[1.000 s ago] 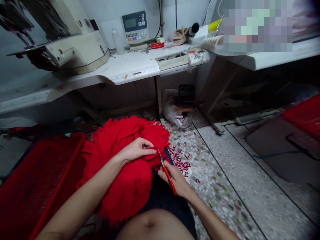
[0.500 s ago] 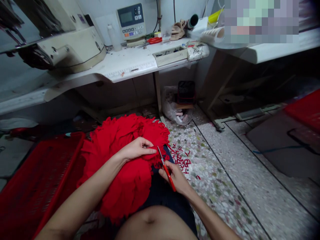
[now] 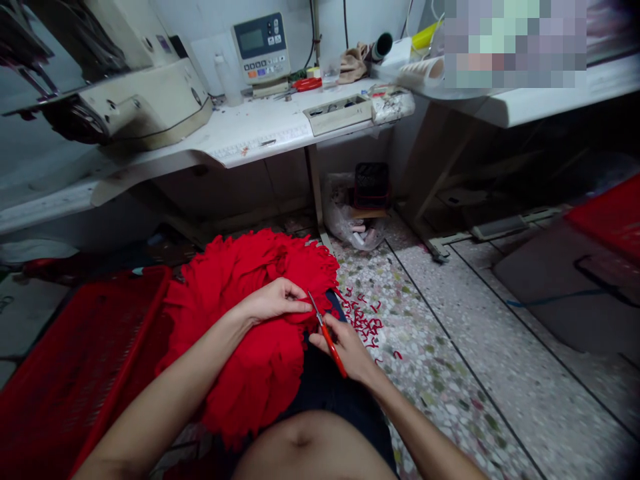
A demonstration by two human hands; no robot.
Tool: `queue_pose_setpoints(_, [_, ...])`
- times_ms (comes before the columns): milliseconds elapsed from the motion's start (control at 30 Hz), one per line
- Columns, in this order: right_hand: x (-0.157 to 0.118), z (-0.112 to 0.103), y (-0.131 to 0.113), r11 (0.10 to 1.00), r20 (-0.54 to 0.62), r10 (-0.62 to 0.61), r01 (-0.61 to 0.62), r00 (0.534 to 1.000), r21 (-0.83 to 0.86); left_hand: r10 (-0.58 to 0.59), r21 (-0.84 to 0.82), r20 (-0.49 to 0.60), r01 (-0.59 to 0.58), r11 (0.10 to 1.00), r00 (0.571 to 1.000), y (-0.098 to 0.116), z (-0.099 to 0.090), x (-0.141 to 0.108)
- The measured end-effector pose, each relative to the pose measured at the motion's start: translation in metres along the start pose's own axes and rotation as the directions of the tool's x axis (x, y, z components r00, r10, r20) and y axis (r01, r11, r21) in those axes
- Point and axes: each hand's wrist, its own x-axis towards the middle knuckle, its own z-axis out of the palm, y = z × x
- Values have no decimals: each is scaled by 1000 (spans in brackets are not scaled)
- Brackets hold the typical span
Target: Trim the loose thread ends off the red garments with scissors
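Note:
A large bundle of red fabric pieces [image 3: 255,373] with ragged edges lies across my lap. My left hand [image 3: 275,300] is closed on an edge of this fabric, thumb and fingers pinching it. In my right hand [image 3: 347,347] is a pair of scissors [image 3: 333,347] with orange-red handles. The blades point up and to the left, their tips at the fabric just beside my left fingertips. Whether the blades are parted I cannot tell.
Red offcuts [image 3: 363,320] are scattered on the speckled floor to the right. A red plastic crate [image 3: 85,360] stands at the left. Ahead is a white sewing table [image 3: 270,130] with a sewing machine [image 3: 150,100] and control panel [image 3: 261,47]. Under it sits a plastic bag [image 3: 345,220].
My right hand has moved slightly left and up, bringing the scissors' tips closer to my left fingertips. My left hand keeps its pinch on the fabric.

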Motion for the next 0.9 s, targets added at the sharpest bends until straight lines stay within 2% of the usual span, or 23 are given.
queue_pose_setpoints(67, [-1, 2, 2, 1000, -32, 4, -4, 999, 14, 10, 32, 14, -10, 999, 1000, 2, 0, -2])
queue_pose_setpoints(167, [-9, 7, 11, 997, -69, 27, -22, 997, 74, 50, 162, 57, -59, 985, 997, 10, -4, -15])
queue_pose_setpoints(267, [-22, 12, 27, 990, -85, 43, -31, 995, 138, 14, 260, 246, -80, 962, 969, 19, -16, -40])
queue_pose_setpoints(333, [-28, 14, 38, 976, -132, 108, -80, 985, 203, -91, 217, 331, 18, 976, 939, 22, -26, -55])
queue_pose_setpoints(367, [-28, 14, 42, 962, -160, 163, -120, 974, 246, -128, 190, 311, 70, 979, 942, 23, -29, -60])
queue_pose_setpoints(433, [-24, 13, 46, 926, -198, 268, -195, 943, 324, -126, 151, 135, 106, 983, 983, 22, -34, -63])
queue_pose_setpoints(467, [-20, 12, 46, 912, -208, 302, -218, 930, 348, -79, 163, 9, 77, 984, 997, 21, -34, -60])
queue_pose_setpoints(500, [-16, 10, 45, 904, -215, 321, -231, 922, 360, -5, 202, -112, 28, 979, 994, 20, -34, -55])
queue_pose_setpoints(567, [-6, 6, 40, 900, -225, 329, -233, 917, 368, 155, 351, -262, -55, 935, 953, 15, -30, -39])
queue_pose_setpoints(633, [1, 3, 35, 899, -223, 325, -227, 919, 376, 252, 515, -293, -70, 854, 922, 8, -24, -23])
queue_pose_setpoints(700, [4, 2, 32, 897, -203, 315, -222, 927, 382, 270, 622, -289, -34, 782, 918, 0, -18, -9])
queue_pose_setpoints(800, [-1, 4, 35, 901, -161, 295, -218, 942, 374, 250, 694, -297, 29, 720, 922, -8, -11, 0])
queue_pose_setpoints(900, [-11, 9, 40, 900, -140, 302, -234, 943, 367, 261, 709, -276, 13, 706, 925, -11, -9, 1])
